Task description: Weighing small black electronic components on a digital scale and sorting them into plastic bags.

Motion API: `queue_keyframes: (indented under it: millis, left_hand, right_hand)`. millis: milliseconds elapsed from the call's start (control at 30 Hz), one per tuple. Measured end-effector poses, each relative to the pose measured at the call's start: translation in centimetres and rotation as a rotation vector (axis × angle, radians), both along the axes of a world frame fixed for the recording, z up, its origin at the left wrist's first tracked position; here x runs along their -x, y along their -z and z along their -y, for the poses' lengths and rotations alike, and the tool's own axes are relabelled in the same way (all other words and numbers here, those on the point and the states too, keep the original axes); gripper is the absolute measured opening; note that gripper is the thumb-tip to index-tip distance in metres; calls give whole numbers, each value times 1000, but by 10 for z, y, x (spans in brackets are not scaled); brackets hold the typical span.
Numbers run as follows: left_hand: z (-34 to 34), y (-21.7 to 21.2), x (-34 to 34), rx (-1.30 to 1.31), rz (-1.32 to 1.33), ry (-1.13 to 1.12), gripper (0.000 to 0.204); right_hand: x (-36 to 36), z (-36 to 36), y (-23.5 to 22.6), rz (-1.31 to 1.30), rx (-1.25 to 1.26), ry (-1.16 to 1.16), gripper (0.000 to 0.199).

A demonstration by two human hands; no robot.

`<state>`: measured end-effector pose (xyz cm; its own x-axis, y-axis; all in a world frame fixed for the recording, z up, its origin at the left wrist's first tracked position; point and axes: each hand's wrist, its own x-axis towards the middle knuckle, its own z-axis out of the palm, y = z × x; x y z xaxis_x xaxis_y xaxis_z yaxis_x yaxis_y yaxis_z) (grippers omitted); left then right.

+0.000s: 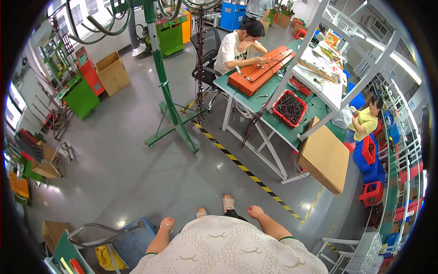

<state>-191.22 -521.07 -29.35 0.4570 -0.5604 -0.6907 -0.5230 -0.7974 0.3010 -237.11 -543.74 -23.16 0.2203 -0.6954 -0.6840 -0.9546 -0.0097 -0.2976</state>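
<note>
My left hand [167,222] hangs low at my side with a bracelet at its wrist. Its fingers look curled in, and nothing shows in them. The nearest thing to it is a blue chair seat [137,242] with a grey metal frame. On the other side, my right hand [255,212] is held out over the grey floor, loosely closed, with no object visible in it. Neither hand touches anything that I can see. Between them, my feet in light sandals [228,202] show, one ahead of the other.
A green rack stand [166,91] with splayed feet rises ahead. Yellow-black floor tape [237,162] runs beside a green workbench [219,81], where a person works at an orange-red box [260,71]. A red crate of dark parts [290,108] and a large cardboard box [324,157] are at right.
</note>
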Motion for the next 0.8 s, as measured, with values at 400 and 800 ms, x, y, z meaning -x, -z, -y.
queue_keyframes:
  millis: [400, 800]
  left_hand:
    - [10, -11, 8, 28, -2, 4, 30]
    - [-43, -20, 42, 126, 103, -300, 29]
  right_hand:
    - [8, 0, 18, -9, 23, -30, 31]
    - [-2, 44, 24, 105, -32, -351, 27]
